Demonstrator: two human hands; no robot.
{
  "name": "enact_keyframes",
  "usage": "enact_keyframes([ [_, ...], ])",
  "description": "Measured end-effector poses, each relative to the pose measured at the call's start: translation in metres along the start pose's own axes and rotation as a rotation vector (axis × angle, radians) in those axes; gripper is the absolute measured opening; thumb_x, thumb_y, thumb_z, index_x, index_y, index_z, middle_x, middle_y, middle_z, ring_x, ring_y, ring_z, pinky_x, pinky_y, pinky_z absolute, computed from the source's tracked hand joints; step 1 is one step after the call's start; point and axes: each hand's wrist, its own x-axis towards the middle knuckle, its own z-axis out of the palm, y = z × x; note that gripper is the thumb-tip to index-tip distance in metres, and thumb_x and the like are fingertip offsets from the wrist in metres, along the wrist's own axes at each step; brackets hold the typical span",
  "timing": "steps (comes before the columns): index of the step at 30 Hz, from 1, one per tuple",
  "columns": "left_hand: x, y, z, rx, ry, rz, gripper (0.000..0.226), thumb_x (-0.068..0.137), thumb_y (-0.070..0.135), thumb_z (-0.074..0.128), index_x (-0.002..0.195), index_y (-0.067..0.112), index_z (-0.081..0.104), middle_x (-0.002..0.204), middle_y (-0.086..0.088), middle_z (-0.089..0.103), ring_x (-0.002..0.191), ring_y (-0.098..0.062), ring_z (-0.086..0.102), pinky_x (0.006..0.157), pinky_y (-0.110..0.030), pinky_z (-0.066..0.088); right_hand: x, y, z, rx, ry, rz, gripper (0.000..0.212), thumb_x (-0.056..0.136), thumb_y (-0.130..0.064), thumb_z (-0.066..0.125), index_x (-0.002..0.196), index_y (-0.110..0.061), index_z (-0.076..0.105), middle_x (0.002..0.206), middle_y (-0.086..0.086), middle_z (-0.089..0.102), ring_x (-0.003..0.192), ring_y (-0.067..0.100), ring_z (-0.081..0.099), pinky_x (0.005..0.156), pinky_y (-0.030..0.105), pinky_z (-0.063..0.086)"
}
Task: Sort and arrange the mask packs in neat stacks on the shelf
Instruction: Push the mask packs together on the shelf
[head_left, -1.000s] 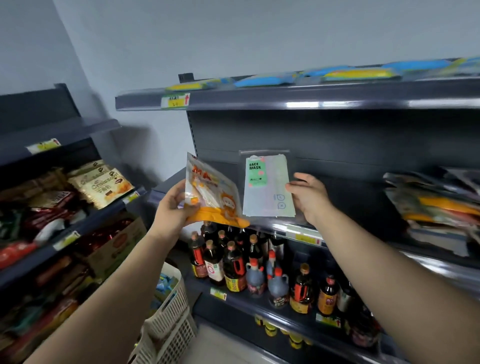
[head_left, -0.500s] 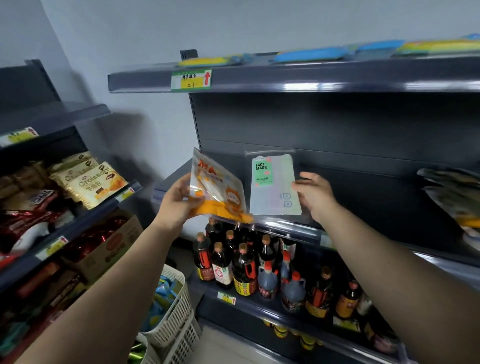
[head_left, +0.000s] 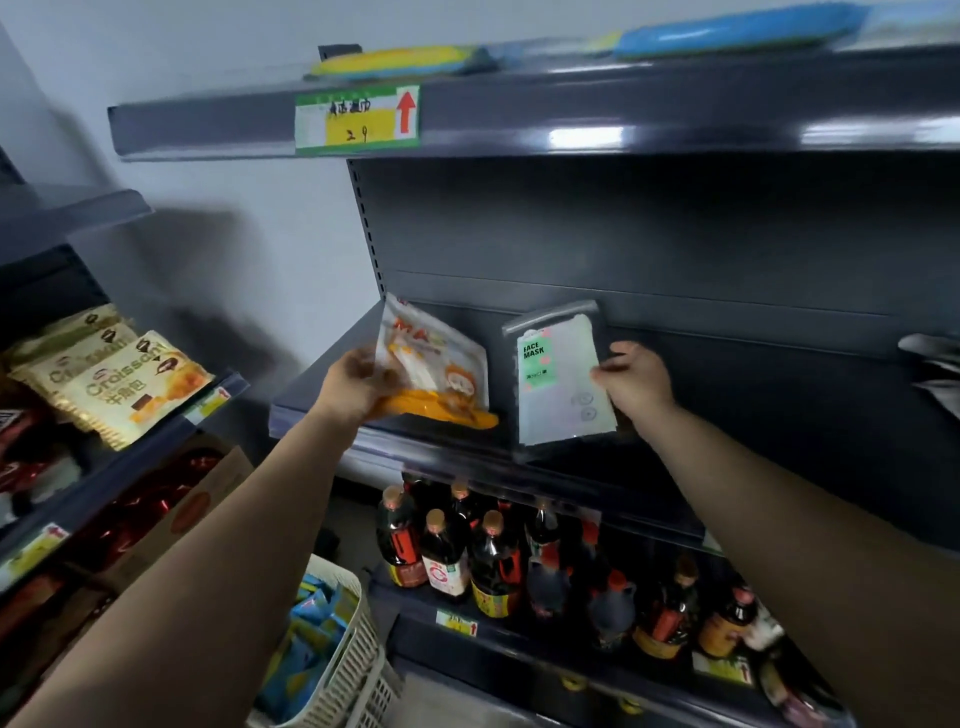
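My left hand (head_left: 353, 382) grips an orange and white mask pack (head_left: 436, 371) by its left edge, tilted over the left end of the dark middle shelf (head_left: 322, 415). My right hand (head_left: 636, 382) holds a pale mask pack (head_left: 558, 379) with a green "FACE MASK" label by its right edge; the pack stands nearly upright with its bottom edge at the shelf surface. The two packs are side by side, a small gap between them. More mask packs (head_left: 930, 364) lie at the far right of the same shelf, mostly cut off.
The top shelf (head_left: 519, 111) carries blue and yellow packs and a price tag (head_left: 357, 120). Sauce bottles (head_left: 467, 551) fill the shelf below. A white basket (head_left: 337, 660) of blue packs stands on the floor. Croissant bags (head_left: 114, 384) sit on the left rack.
Both hands have moved forward and down with their packs, bringing them over the middle shelf. The view has drawn closer to the shelf and tilted up.
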Motion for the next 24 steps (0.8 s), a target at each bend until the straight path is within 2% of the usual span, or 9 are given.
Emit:
enact_keyframes([
  [2, 0.017, -0.009, -0.007, 0.06, 0.021, -0.016, 0.053, 0.079, -0.008, 0.067, 0.128, 0.001, 0.047, 0.117, -0.016, 0.056, 0.082, -0.026, 0.062, 0.058, -0.031, 0.058, 0.005, 0.004, 0.008, -0.193, 0.057, -0.027, 0.045, 0.088, -0.008, 0.06, 0.13, 0.003, 0.049, 0.124, 0.015, 0.062, 0.115, 0.025, 0.058, 0.078, 0.019, 0.037],
  [4, 0.032, -0.015, -0.012, 0.168, 0.061, -0.03, 0.063, 0.079, -0.002, 0.07, 0.135, 0.002, 0.042, 0.129, -0.021, 0.053, 0.104, -0.034, 0.058, 0.083, -0.046, 0.054, 0.009, 0.006, 0.014, -0.364, 0.072, -0.043, 0.045, 0.09, -0.015, 0.057, 0.13, 0.002, 0.047, 0.131, 0.019, 0.055, 0.116, 0.031, 0.056, 0.083, 0.026, 0.043],
  [7, 0.043, -0.017, -0.013, 0.689, 0.137, 0.062, 0.067, 0.084, 0.021, 0.069, 0.141, 0.013, 0.037, 0.14, -0.015, 0.046, 0.125, -0.034, 0.045, 0.103, -0.049, 0.039, 0.0, 0.0, 0.025, -0.591, -0.009, -0.169, 0.054, 0.09, -0.026, 0.057, 0.14, -0.013, 0.038, 0.143, 0.015, 0.039, 0.123, 0.036, 0.046, 0.096, 0.036, 0.043],
  [10, 0.04, -0.013, -0.004, 1.044, 0.05, 0.309, 0.062, 0.086, 0.039, 0.061, 0.141, 0.023, 0.038, 0.144, -0.008, 0.04, 0.131, -0.033, 0.035, 0.104, -0.045, 0.03, -0.014, -0.012, 0.041, -0.904, -0.099, -0.306, 0.045, 0.091, -0.042, 0.051, 0.132, -0.025, 0.049, 0.144, 0.003, 0.042, 0.126, 0.03, 0.044, 0.099, 0.039, 0.037],
  [12, 0.041, -0.014, 0.004, 1.172, -0.089, 0.39, 0.062, 0.086, 0.049, 0.056, 0.141, 0.027, 0.038, 0.147, -0.004, 0.037, 0.133, -0.031, 0.033, 0.106, -0.044, 0.027, -0.021, -0.017, 0.055, -1.042, -0.182, -0.248, 0.046, 0.09, -0.051, 0.048, 0.127, -0.024, 0.054, 0.139, 0.001, 0.048, 0.126, 0.027, 0.044, 0.099, 0.038, 0.035],
  [14, 0.048, -0.017, 0.007, 1.263, -0.203, 0.377, 0.065, 0.085, 0.06, 0.05, 0.141, 0.03, 0.039, 0.152, -0.002, 0.03, 0.138, -0.028, 0.028, 0.11, -0.044, 0.024, -0.024, -0.018, 0.07, -1.088, -0.249, -0.136, 0.055, 0.09, -0.056, 0.044, 0.131, -0.02, 0.051, 0.14, 0.004, 0.046, 0.127, 0.03, 0.041, 0.102, 0.042, 0.032],
  [17, 0.063, -0.025, 0.002, 1.246, -0.295, 0.375, 0.065, 0.085, 0.066, 0.045, 0.14, 0.032, 0.04, 0.156, 0.001, 0.022, 0.143, -0.026, 0.021, 0.113, -0.046, 0.023, -0.024, -0.017, 0.087, -1.112, -0.289, -0.077, 0.058, 0.095, -0.051, 0.036, 0.141, -0.016, 0.036, 0.15, 0.008, 0.033, 0.134, 0.034, 0.032, 0.106, 0.046, 0.032],
  [20, 0.083, -0.028, -0.004, 1.211, -0.35, 0.414, 0.057, 0.09, 0.057, 0.045, 0.141, 0.032, 0.037, 0.158, 0.004, 0.018, 0.146, -0.021, 0.015, 0.114, -0.044, 0.02, -0.018, -0.015, 0.097, -1.088, -0.294, -0.073, 0.053, 0.098, -0.041, 0.032, 0.145, -0.017, 0.028, 0.155, 0.004, 0.022, 0.138, 0.033, 0.026, 0.109, 0.046, 0.029],
  [24, 0.11, -0.028, -0.008, 1.201, -0.393, 0.433, 0.054, 0.094, 0.049, 0.043, 0.144, 0.032, 0.032, 0.158, 0.005, 0.018, 0.147, -0.016, 0.009, 0.117, -0.042, 0.016, -0.009, -0.016, 0.111, -1.086, -0.243, -0.021, 0.052, 0.097, -0.033, 0.032, 0.145, -0.018, 0.023, 0.156, 0.005, 0.019, 0.138, 0.032, 0.023, 0.109, 0.047, 0.027],
])
